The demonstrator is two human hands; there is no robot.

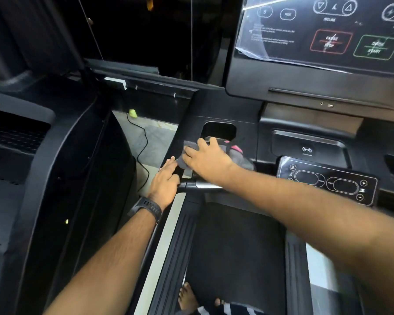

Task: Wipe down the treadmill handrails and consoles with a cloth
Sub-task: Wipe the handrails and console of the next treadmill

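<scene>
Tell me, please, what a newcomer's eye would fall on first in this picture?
Two bare arms reach in from below: the right hand presses a grey and pink cloth on the black console at the centre, and the left hand rests flat beside it. At upper right, a big screen shows a red pause button and a green start button.

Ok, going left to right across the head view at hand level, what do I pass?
Black cable on the floor, left hand, right hand pressing the cloth, small control panel with plus and minus buttons.
</scene>
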